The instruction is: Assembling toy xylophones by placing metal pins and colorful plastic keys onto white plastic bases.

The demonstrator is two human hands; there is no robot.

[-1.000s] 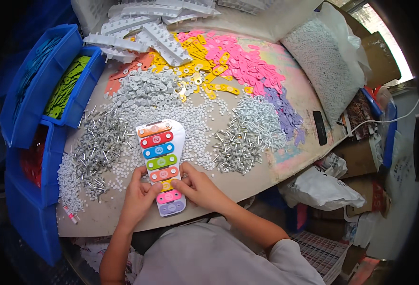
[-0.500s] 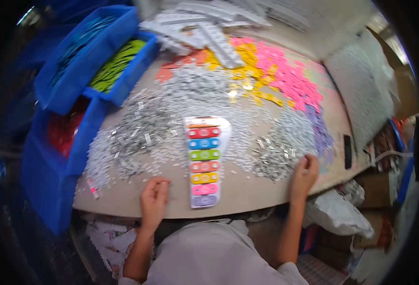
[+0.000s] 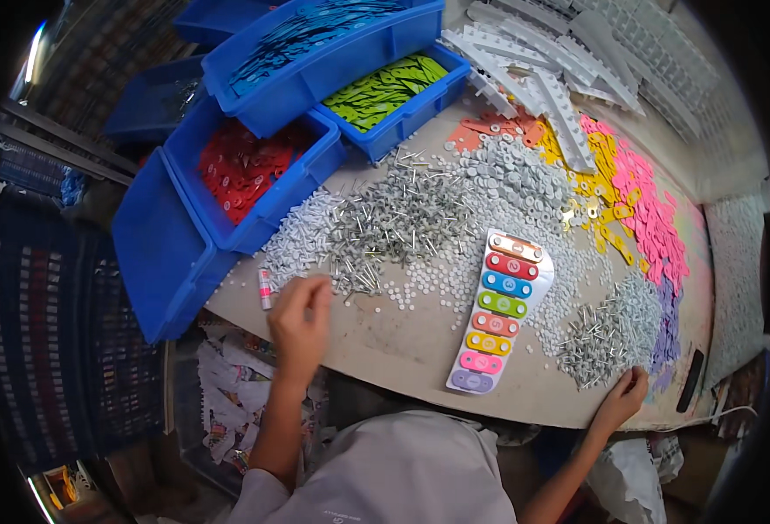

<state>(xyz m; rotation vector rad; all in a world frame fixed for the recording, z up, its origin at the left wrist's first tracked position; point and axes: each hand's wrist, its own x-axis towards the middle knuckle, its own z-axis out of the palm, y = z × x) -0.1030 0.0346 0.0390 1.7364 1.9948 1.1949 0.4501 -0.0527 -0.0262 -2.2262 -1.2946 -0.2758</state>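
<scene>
Centrally, toy xylophone (image 3: 498, 313), between left hand (image 3: 300, 319), right hand (image 3: 622, 397)

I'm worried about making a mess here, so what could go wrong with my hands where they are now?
Your left hand picks at the metal pins near the table edge; loose ones could roll off. Your right hand by the screw pile might sweep screws over the rim or nudge the toy xylophone.

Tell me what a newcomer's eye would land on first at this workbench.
First, the toy xylophone with its rainbow of bars, lying mid-table among heaps of white washers and metal pins. Next, the blue bins at the upper left, holding red, green and blue parts. The left hand pinches at the pins' edge; the right hand touches a second pin heap.
</scene>
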